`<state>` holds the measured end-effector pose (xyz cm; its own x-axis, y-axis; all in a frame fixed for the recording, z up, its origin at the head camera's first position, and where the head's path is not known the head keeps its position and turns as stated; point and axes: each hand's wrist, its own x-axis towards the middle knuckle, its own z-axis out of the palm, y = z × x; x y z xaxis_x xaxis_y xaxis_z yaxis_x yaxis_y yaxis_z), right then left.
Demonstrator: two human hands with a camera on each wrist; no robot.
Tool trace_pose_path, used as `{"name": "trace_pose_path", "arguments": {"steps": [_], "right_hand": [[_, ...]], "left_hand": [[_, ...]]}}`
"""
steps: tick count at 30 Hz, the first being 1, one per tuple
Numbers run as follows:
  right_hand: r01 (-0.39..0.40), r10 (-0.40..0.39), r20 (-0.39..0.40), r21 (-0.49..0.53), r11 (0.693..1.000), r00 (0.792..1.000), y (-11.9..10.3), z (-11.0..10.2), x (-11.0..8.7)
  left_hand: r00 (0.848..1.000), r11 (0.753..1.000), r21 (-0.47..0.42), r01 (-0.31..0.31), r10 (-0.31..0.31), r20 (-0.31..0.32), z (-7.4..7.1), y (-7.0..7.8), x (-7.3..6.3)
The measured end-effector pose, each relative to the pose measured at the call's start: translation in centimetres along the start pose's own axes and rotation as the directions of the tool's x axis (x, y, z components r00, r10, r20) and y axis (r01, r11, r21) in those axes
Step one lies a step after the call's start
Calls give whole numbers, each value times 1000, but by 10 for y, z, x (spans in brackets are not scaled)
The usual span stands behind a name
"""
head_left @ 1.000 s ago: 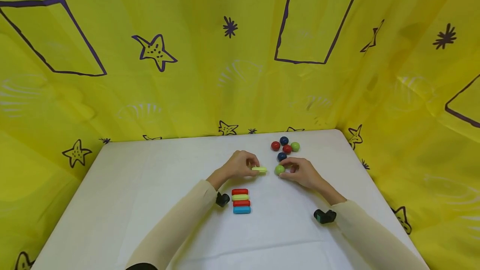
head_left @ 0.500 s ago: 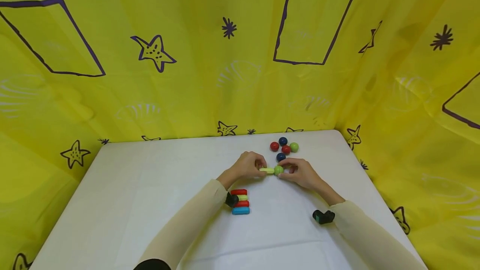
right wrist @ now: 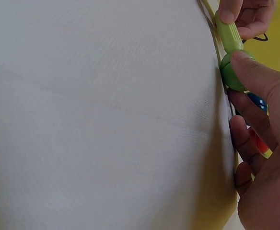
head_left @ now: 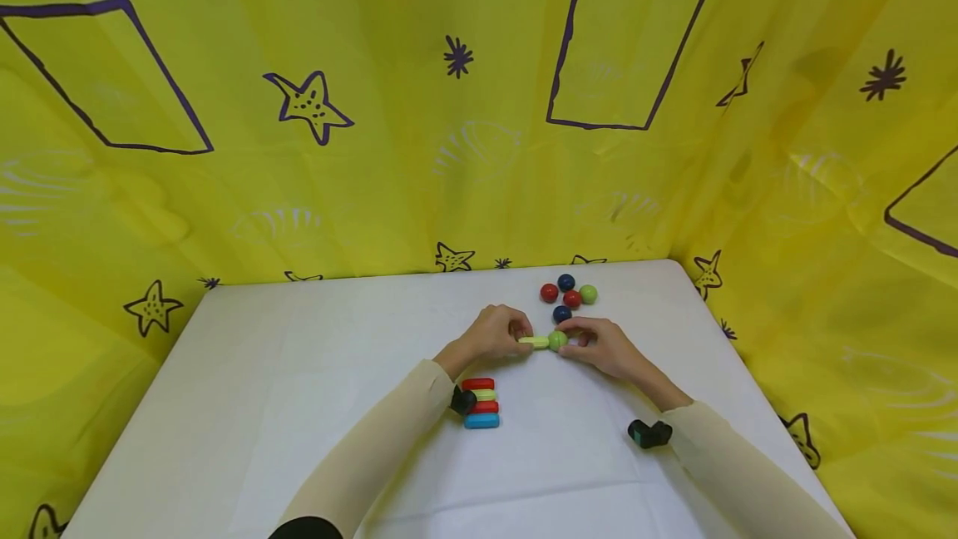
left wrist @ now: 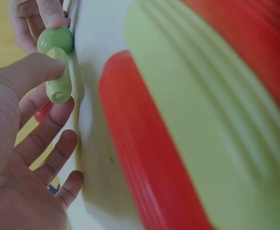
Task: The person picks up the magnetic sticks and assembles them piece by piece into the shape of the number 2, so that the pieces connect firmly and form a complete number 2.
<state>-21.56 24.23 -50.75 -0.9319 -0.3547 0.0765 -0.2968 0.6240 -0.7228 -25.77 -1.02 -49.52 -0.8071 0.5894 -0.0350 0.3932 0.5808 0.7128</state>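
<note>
My left hand (head_left: pixel 494 331) pinches a light yellow-green rod (left wrist: pixel 58 86) between thumb and fingers; the rod has ridged sides and a small silvery spot on its end. Thumb and fingers of my right hand (head_left: pixel 604 346) pinch a green ball (head_left: pixel 557 340). The rod's far end meets the ball, and the two lie in line between the hands, as the right wrist view also shows. Just behind the right fingertips sits a dark blue ball (head_left: pixel 562 314). Below the left wrist lies a stack of rods: red (head_left: pixel 477 384), yellow-green (head_left: pixel 486 395), red (head_left: pixel 486 407) and blue (head_left: pixel 481 421).
Beyond the hands, a loose group holds red balls (head_left: pixel 550 293), another dark blue ball (head_left: pixel 566 282) and another green ball (head_left: pixel 589 294). A white cloth covers the table (head_left: pixel 262 373). A yellow patterned curtain (head_left: pixel 374 190) encloses the back and sides.
My left hand has moved right with the yellow-green rod, closing the gap to the green ball until they touch. My right hand has stayed nearly in place, still holding the ball.
</note>
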Motion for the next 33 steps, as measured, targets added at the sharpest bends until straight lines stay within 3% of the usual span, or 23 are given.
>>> {"name": "trace_pose_path", "arguments": {"steps": [9, 21, 27, 33], "right_hand": [[-21, 21, 8, -17, 1000, 1000, 7, -7, -7], [-16, 16, 25, -7, 1000, 1000, 16, -19, -13], [-20, 20, 25, -17, 1000, 999, 17, -24, -15], [-9, 10, 13, -20, 1000, 1000, 21, -29, -17]], "left_hand": [[1000, 999, -18, -28, 28, -1, 4, 0, 8], [992, 999, -49, -5, -1, -124, 5, 14, 29], [993, 996, -86, -14, 4, -116, 13, 16, 41], [992, 999, -54, -2, -5, -126, 18, 17, 47]]}}
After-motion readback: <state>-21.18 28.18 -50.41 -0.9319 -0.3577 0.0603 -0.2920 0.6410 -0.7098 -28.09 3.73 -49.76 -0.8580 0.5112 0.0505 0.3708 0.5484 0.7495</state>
